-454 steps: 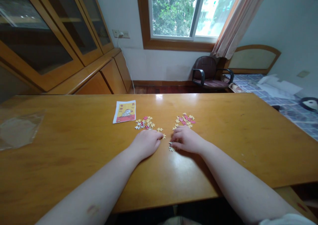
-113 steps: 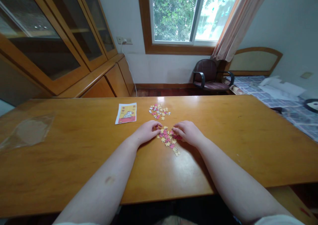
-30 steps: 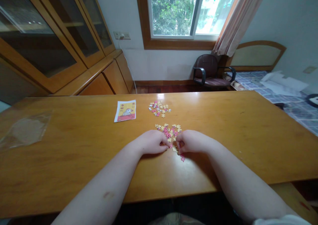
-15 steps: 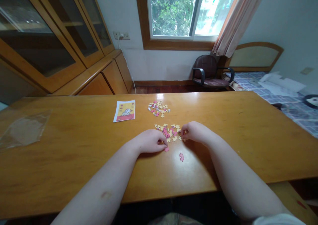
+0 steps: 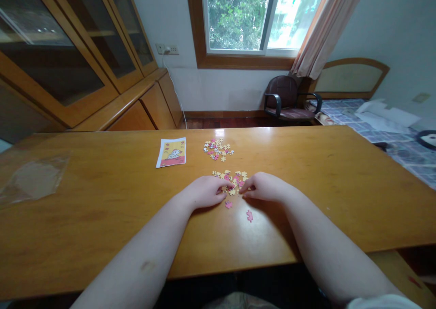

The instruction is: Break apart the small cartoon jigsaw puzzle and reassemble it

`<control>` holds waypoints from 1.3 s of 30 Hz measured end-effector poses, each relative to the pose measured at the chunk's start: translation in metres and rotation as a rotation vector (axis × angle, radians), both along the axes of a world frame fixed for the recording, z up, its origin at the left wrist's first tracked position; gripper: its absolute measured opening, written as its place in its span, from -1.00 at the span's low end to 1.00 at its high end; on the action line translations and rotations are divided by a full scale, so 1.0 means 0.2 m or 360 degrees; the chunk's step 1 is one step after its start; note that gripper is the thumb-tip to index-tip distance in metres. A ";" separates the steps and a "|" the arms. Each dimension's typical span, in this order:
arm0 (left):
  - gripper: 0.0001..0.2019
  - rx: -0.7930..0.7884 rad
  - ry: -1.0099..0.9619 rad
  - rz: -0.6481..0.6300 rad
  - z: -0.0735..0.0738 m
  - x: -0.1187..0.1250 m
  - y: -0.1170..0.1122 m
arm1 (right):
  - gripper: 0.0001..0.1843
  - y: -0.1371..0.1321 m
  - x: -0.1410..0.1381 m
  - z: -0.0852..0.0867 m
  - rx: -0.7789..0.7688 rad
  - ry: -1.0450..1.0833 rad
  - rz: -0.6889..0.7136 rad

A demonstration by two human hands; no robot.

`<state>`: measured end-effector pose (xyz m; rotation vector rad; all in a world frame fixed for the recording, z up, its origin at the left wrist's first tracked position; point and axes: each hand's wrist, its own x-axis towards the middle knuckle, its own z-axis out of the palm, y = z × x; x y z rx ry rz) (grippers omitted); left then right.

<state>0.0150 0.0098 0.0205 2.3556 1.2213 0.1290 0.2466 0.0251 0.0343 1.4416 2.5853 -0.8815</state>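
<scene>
A near pile of yellow and pink jigsaw pieces (image 5: 232, 191) lies on the table between my hands. My left hand (image 5: 207, 192) reaches into its left side, index finger stretched over the pieces and thumb apart. From the right, my right hand (image 5: 261, 186) touches the pile's edge with its fingertips, thumb a little apart; I see nothing held in either hand. Just below my left fingertips lies a loose pink jigsaw piece (image 5: 228, 205). Another pink jigsaw piece (image 5: 250, 216) rests closer to me, to the right. My fingers cover part of the pile.
Beyond the near pile sits a second pile of jigsaw pieces (image 5: 218, 150). A picture card (image 5: 171, 152) with a white animal lies to its left. A clear plastic bag (image 5: 34, 179) is at the table's far left. An armchair (image 5: 288, 100) stands behind the wooden table (image 5: 340, 186).
My left hand has left the loose pink piece and stretched its fingers up into the pile. My right hand has moved left and slightly nearer me, its fingers now extended.
</scene>
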 end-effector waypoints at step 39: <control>-0.64 0.0037 0.0104 -0.0015 0.03 0.01 -0.01 | -0.67 -0.04 -0.08 -0.05 0.0119 -0.0056 0.0075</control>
